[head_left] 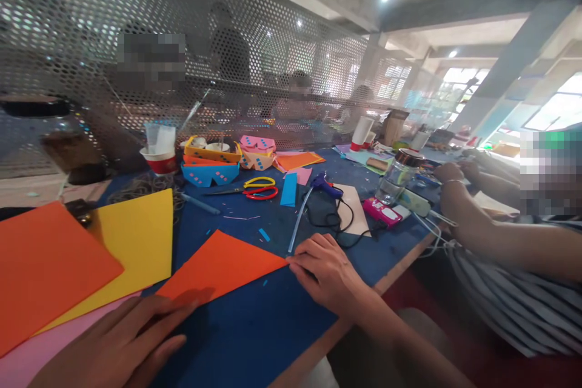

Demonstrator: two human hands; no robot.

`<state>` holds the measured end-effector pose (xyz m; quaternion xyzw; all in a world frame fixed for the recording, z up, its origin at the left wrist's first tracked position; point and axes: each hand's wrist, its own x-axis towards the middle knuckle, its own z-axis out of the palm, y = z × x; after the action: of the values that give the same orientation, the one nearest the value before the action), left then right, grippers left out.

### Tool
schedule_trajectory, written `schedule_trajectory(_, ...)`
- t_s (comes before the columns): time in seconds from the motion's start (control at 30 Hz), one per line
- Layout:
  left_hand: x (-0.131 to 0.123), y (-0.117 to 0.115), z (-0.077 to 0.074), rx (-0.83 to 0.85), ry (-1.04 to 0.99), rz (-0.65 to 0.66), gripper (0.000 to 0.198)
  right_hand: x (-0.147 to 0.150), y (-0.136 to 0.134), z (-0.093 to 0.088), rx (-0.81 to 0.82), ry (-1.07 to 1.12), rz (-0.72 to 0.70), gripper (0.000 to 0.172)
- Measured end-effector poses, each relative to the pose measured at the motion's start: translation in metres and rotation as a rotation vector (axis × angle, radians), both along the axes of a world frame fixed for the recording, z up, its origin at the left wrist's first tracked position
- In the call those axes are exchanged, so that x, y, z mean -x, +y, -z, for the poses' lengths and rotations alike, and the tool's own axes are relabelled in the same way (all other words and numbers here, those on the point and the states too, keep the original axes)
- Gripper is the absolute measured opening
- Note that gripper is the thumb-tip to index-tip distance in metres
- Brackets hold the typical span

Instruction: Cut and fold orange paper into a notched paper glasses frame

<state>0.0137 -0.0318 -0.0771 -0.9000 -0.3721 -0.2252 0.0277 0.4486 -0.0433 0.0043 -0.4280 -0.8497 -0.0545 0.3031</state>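
Observation:
A triangular orange piece of craft paper (pixel 220 267) lies on the blue table in front of me. My left hand (pixel 122 339) rests at its lower left edge, fingers stretched out flat over it. At the pointed right corner, my right hand (pixel 325 270) pinches the paper between thumb and fingers. Just beyond that hand are a blue glue gun (pixel 324 183) with a clear glue stick and a pale card (pixel 351 209). Left of the triangle, orange (pixel 50 273) and yellow (pixel 140 233) sheets overlap a pink one (pixel 68 339).
Scissors (pixel 254 188), a blue strip (pixel 288 189) and folded paper boxes (pixel 211 173) lie farther back. A glass bottle (pixel 398 176) and a pink device (pixel 382 212) stand to the right. A perforated metal screen (pixel 273 60) borders the table; a co-worker's arm (pixel 482 218) reaches in from the right.

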Motion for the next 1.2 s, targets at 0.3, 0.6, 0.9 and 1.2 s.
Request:
schedule_trajectory(0.3, -0.010, -0.016, -0.003, 0.024, -0.051, -0.159, 0.051, -0.002, 0.001, 0.003, -0.017, 0.003, 0.006, 0.024)
schedule_trajectory(0.6, -0.004, -0.011, 0.003, -0.076, -0.058, -0.128, 0.051, -0.001, 0.001, 0.003, -0.035, 0.005, 0.001, 0.023)
schedule_trajectory(0.9, -0.019, -0.022, -0.020, -0.081, -0.097, -0.152, 0.049, -0.003, -0.001, 0.000, -0.029, -0.047, 0.013, 0.025)
schedule_trajectory(1.2, -0.027, -0.021, -0.051, -0.121, -0.079, -0.053, 0.052, -0.003, -0.003, -0.006, -0.010, -0.036, -0.010, 0.025)
